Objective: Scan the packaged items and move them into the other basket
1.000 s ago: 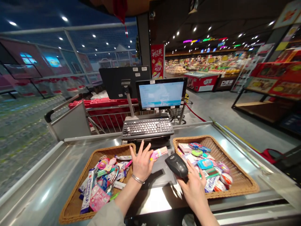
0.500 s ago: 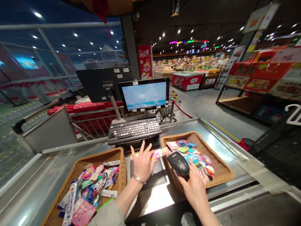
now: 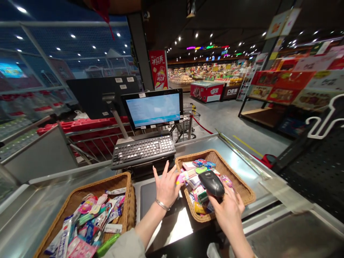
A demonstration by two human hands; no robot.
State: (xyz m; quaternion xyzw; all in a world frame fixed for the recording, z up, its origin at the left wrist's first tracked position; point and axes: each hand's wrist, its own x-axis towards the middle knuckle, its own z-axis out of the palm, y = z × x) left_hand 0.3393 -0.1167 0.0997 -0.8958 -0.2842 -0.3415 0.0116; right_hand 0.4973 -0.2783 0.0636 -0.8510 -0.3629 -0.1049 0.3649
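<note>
My left hand (image 3: 167,186) pinches a small pink and yellow packet (image 3: 182,177) between thumb and forefinger, its other fingers spread upward. The packet's pale striped end reaches over the left rim of the right wicker basket (image 3: 236,179). My right hand (image 3: 228,206) grips a black barcode scanner (image 3: 211,182) above that basket, with the scanner's head pointing up and left. Small boxes and packs lie under it, partly hidden by the scanner and hand. At the left, another wicker basket (image 3: 130,200) holds a heap of toothpaste boxes, wrapped toothbrushes and other small packs.
Behind the baskets stand a keyboard (image 3: 143,148) and a lit monitor (image 3: 154,109). A second screen (image 3: 99,96) shows its back at the left. The metal counter (image 3: 233,150) runs around the baskets. White hangers (image 3: 325,118) hang at the far right.
The view has turned a little to the right. My left hand has brought the packet closer to the right basket, and the scanner has shifted right above it.
</note>
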